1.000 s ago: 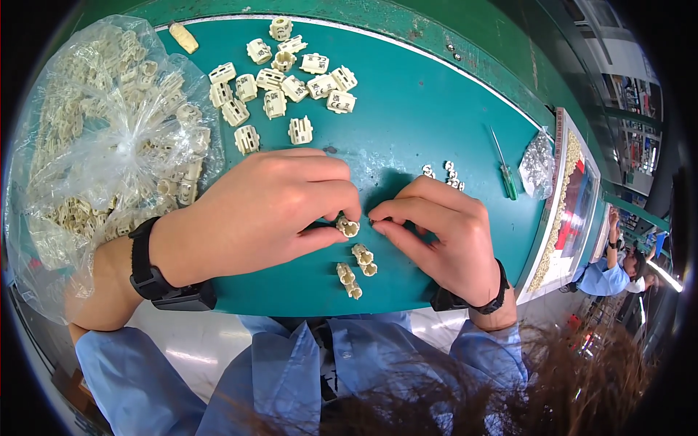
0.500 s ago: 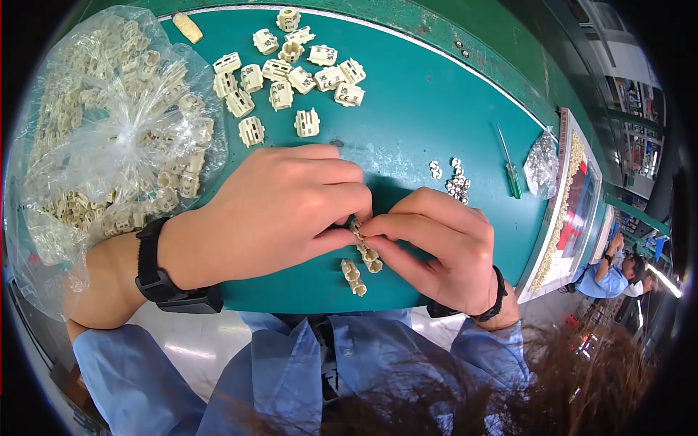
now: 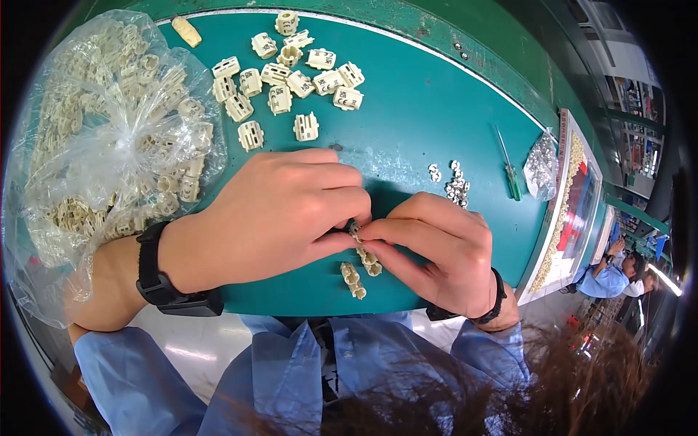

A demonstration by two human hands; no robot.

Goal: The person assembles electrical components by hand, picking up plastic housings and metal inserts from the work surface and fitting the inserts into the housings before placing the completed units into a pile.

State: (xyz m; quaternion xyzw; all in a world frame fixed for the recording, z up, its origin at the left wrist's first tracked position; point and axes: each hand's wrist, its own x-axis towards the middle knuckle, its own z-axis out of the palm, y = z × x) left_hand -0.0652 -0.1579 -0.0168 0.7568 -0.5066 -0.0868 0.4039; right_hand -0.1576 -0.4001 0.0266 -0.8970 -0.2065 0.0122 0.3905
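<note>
My left hand [image 3: 291, 211] and my right hand [image 3: 445, 247] meet over the front of the green table. Both are closed, thumbs and forefingers pinching a small cream plastic part [image 3: 355, 232] between them. Most of that part is covered by the fingers. A cream piece with round hollows [image 3: 371, 263] shows just below the fingertips; whether it joins the pinched part I cannot tell. Beside it lies a similar short cream plastic piece [image 3: 353, 280]. Beyond my right hand there is a small heap of shiny metal pieces [image 3: 456, 187].
A large clear bag of cream parts [image 3: 123, 138] fills the left side, against my left forearm. Several cream plastic housings [image 3: 278, 73] lie scattered at the back. At right are a green-handled screwdriver [image 3: 513, 182], a small clear bag [image 3: 541, 167] and a framed board [image 3: 563, 211].
My hands keep the same pinch in almost the same place, with only slight finger movement. The objects on the table have not visibly moved.
</note>
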